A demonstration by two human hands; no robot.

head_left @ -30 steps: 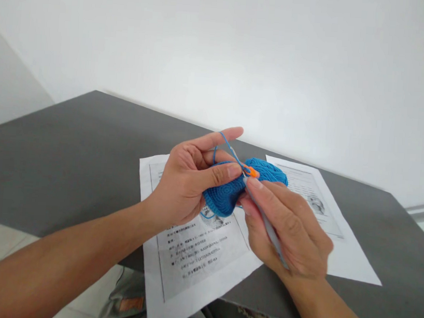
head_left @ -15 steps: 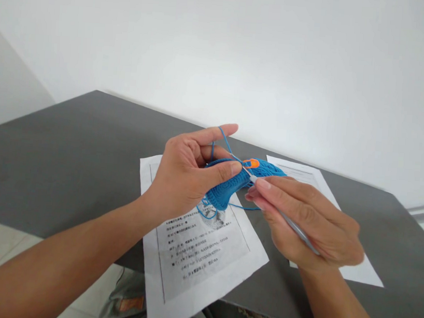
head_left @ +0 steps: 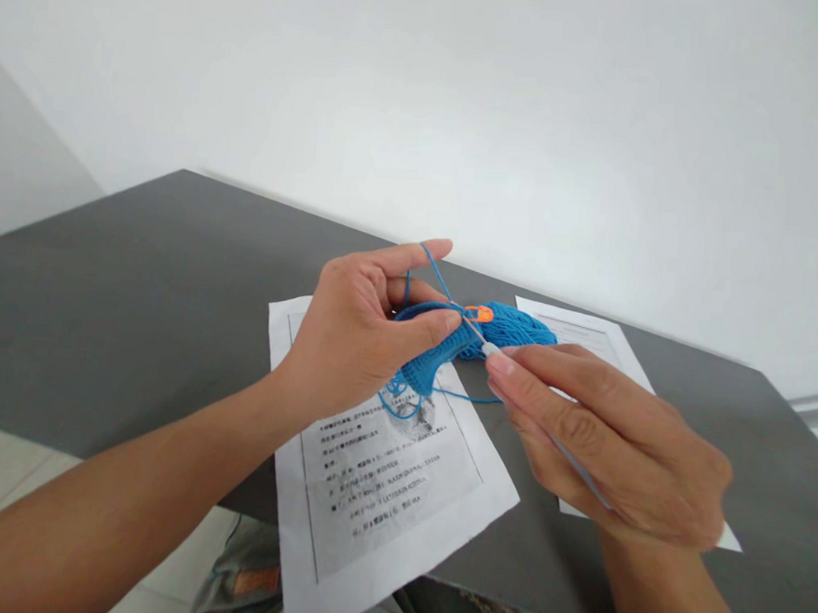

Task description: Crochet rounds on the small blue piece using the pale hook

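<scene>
My left hand [head_left: 373, 318] pinches a piece of blue crochet work [head_left: 427, 368] between thumb and fingers. A strand of blue yarn [head_left: 437, 268] runs over its raised index finger down to the work. In my right hand [head_left: 603, 432] is a crochet hook [head_left: 491, 349] with a pale grey handle, its metal shaft reaching to the edge of the work by my left thumb. An orange stitch marker [head_left: 479, 313] hangs at that edge. Behind it lies a skein of blue yarn [head_left: 523, 328]. The hook's tip is hidden at the stitches.
A printed sheet [head_left: 396, 492] with text and a picture lies under my hands, overhanging the front edge of the dark grey table [head_left: 134, 325]. Another paper [head_left: 582, 326] sits to the right, partly under my right hand. A white wall [head_left: 423, 111] rises behind the table.
My right hand has shifted slightly right and down and turned a little with the hook. The orange stitch marker now shows its open loop. My left hand has barely moved.
</scene>
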